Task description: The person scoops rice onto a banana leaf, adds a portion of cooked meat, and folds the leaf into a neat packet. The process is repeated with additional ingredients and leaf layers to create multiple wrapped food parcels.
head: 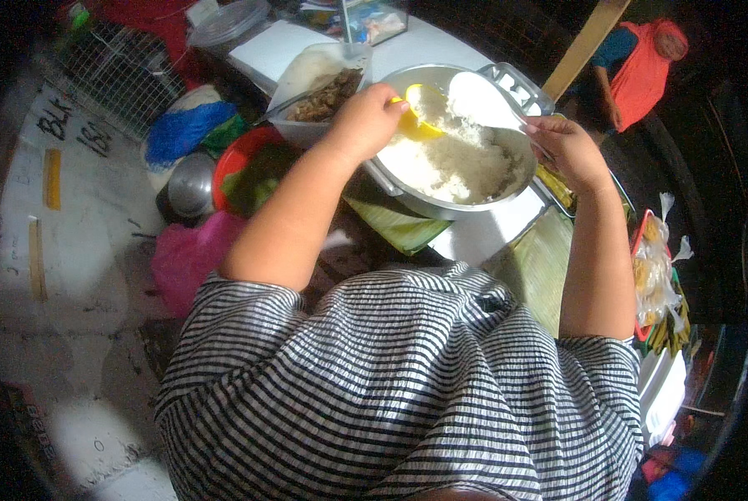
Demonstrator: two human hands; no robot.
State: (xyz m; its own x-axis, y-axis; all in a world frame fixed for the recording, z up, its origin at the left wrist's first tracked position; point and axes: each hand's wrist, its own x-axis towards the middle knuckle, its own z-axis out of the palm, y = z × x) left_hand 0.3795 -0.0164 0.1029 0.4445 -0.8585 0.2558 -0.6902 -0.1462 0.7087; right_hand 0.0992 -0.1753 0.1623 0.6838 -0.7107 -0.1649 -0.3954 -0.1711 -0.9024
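Note:
A wide metal pot (pixel 433 210) of cooked white rice (pixel 468 164) stands before me on a white table. My left hand (pixel 369 119) grips the edge of a yellow plastic cup (pixel 429 130) over the pot's left side. In my right hand (pixel 565 147) is the handle of a white rice paddle (pixel 481 97), its broad blade above the rice near the cup. Strong sunlight washes out part of the rice and the blade. How much rice the cup holds I cannot tell.
Left of the pot sits a plastic tub (pixel 280 128) of brown food. Banana leaves (pixel 540 257) lie near my right arm. Farther right are bagged yellowish items in a red-rimmed tray (pixel 643 275). A red basin (pixel 223 166) stands at left. Another person (pixel 646 75) is beyond the wooden post (pixel 583 47).

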